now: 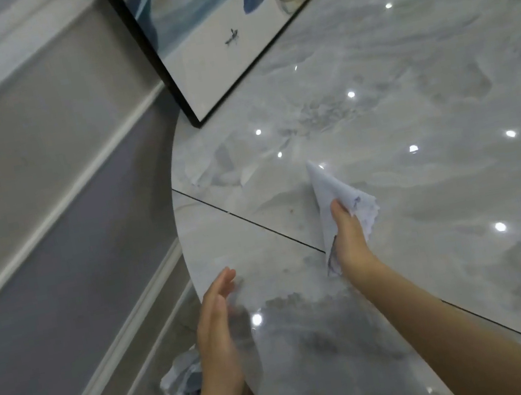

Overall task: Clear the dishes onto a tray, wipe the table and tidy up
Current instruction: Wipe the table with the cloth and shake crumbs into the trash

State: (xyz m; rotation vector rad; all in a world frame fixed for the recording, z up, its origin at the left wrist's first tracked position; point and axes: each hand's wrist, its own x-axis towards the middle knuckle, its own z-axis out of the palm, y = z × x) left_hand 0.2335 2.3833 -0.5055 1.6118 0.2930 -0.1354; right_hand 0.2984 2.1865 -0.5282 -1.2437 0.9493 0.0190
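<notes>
Near the desk's (416, 142) left edge, just past the dark seam, a white cloth (335, 198) lies folded to a point, pinched in the right hand (349, 237), fingers clenched round it. The left hand (217, 326) hovers flat at the rim, fingers released, above a crumpled bag (181, 385) below. Sweeping crumbs toward that waiting palm with overlapping strokes should work best; a framed picture (222, 30) leans behind.
</notes>
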